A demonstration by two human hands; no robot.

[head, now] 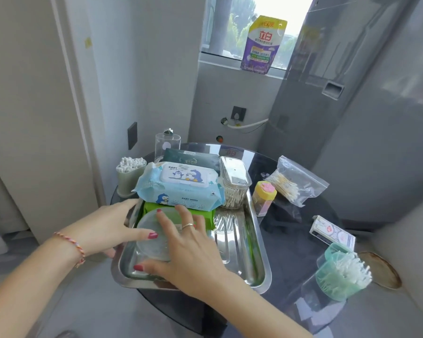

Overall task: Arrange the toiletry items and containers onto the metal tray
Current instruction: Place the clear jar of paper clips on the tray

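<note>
Now gripping a round clear container in the metal tray, near-left corner: right hand spread over it, left hand clasping from nine o'clock. Unplaced — yellow jar, swab bag at two o'clock, nearer the right. Container's contents unclear; green pack half hidden.

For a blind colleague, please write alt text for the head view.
Both hands place a round clear box in a metal tray on a dark glass table: right hand on top, left hand at its side. Behind it lie baby wipes on a green pack.
</note>
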